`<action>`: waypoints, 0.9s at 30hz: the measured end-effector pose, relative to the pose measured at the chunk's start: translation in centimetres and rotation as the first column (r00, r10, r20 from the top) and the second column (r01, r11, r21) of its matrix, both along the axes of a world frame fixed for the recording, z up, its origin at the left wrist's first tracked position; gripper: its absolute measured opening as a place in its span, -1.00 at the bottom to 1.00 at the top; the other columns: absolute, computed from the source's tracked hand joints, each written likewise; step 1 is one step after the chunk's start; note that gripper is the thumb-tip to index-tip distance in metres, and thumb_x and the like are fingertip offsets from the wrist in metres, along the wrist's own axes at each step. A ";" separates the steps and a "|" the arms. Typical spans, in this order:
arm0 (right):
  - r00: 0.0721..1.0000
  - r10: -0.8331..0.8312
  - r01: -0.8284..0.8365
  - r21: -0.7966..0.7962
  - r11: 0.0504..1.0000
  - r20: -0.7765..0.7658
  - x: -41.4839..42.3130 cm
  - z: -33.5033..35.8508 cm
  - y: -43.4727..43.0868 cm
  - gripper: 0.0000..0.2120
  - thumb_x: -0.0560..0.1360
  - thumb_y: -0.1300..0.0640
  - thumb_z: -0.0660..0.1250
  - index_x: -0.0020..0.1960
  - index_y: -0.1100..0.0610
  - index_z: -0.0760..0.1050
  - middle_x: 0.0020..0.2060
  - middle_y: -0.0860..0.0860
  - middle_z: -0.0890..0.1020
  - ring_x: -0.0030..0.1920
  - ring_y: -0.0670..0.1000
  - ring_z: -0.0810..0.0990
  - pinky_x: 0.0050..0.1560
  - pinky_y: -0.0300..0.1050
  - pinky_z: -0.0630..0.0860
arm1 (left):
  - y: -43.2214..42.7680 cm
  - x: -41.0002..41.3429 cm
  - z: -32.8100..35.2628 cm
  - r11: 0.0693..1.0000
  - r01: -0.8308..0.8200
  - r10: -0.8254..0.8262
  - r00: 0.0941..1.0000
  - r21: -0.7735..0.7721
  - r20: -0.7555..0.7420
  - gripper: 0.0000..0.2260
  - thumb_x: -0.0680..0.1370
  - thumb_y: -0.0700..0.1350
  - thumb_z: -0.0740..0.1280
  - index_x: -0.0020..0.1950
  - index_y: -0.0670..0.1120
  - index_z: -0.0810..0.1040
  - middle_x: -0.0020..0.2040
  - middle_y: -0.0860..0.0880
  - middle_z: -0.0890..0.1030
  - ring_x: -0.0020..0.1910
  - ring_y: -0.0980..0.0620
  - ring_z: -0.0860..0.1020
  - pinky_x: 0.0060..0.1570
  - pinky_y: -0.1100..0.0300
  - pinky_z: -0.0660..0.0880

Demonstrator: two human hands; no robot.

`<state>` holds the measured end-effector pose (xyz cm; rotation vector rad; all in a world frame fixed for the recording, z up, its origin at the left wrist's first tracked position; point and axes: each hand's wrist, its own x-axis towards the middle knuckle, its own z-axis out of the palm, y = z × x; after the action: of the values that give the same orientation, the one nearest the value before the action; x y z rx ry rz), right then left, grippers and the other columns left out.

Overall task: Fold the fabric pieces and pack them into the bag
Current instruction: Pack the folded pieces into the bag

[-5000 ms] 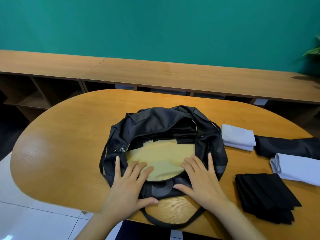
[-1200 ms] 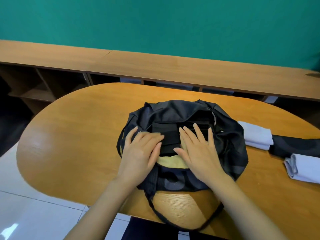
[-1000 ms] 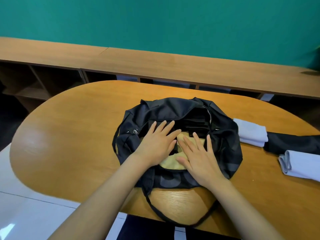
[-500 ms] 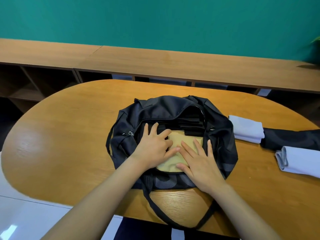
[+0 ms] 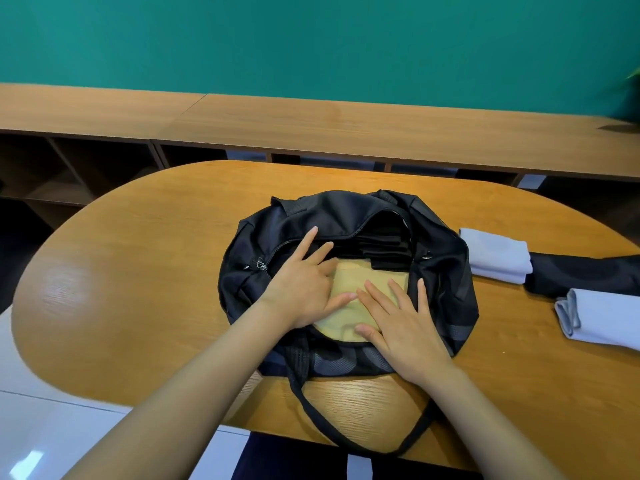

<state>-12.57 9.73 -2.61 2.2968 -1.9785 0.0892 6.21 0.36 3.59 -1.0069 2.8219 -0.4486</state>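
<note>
A black bag (image 5: 332, 216) lies open in the middle of the oval wooden table (image 5: 138, 271). Inside it a folded tan fabric (image 5: 360, 282) lies in front of a stack of folded black fabric (image 5: 377, 245). My left hand (image 5: 304, 285) lies flat with straight fingers on the tan fabric's left side, fingertips reaching the bag's zipper edge. My right hand (image 5: 401, 320) presses flat on the tan fabric's right part. To the right of the bag lie two folded pale lavender pieces (image 5: 495, 256) (image 5: 602, 317) and a dark piece (image 5: 585, 275).
The bag's strap (image 5: 346, 434) loops over the table's near edge. A long wooden shelf unit (image 5: 346, 133) with open compartments runs behind the table below a teal wall. White floor tiles show at lower left.
The black stack that lay on the table at right five seconds ago is now in the bag. Both hands slid back from the black stack onto the tan fabric and keep pressing it.
</note>
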 end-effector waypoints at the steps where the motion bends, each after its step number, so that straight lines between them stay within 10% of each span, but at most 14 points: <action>1: 1.000 -0.001 0.001 0.001 1.000 -0.001 0.0 0.0 0.0 -0.31 0.63 -0.32 -0.23 0.47 0.04 0.38 0.42 -0.02 0.44 0.42 0.22 0.39 0.39 0.38 -0.05 | -0.1 0.1 0.0 1.000 -0.021 0.021 1.000 -0.015 0.020 -0.11 0.54 0.28 -0.41 0.03 -0.03 0.71 0.30 0.05 0.55 0.54 -0.04 0.18 0.45 -0.13 -0.41; 11: 1.000 0.000 0.000 0.009 1.000 0.005 0.1 0.1 0.0 -0.32 0.63 -0.32 -0.23 0.49 0.03 0.35 0.45 -0.02 0.41 0.46 0.22 0.33 0.41 0.36 -0.09 | -0.3 1.1 0.0 0.989 -0.133 0.122 0.979 -0.059 -0.166 -0.34 0.59 0.27 -0.18 0.20 0.03 0.65 0.52 -0.04 0.32 0.57 -0.14 0.05 0.43 -0.28 -0.35; 18: 0.999 0.003 -0.004 0.021 1.000 0.035 0.0 0.4 0.1 -0.32 0.63 -0.31 -0.26 0.51 0.01 0.32 0.47 -0.04 0.38 0.49 0.20 0.28 0.43 0.33 -0.17 | -1.1 -0.4 -1.3 0.859 -0.500 0.511 0.824 0.112 -0.243 -0.09 0.44 0.30 0.28 0.59 0.13 -0.22 0.57 -0.13 -0.34 0.47 -0.42 -0.36 0.32 -0.50 -0.30; 27: 0.998 -0.043 0.041 0.037 0.998 0.050 -0.5 0.1 0.4 -0.29 0.62 -0.33 -0.29 0.53 0.00 0.27 0.48 -0.07 0.34 0.48 0.21 0.29 0.44 0.33 -0.19 | -0.8 0.3 -1.8 0.845 -0.501 0.535 0.777 0.189 -0.331 -0.16 0.49 0.00 0.32 0.58 0.16 -0.19 0.58 -0.04 -0.32 0.51 -0.39 -0.22 0.37 -0.48 -0.15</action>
<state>-13.06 10.15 -2.54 2.2954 -2.0678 0.1105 6.53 -0.42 1.84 -1.9497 2.6326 -0.0635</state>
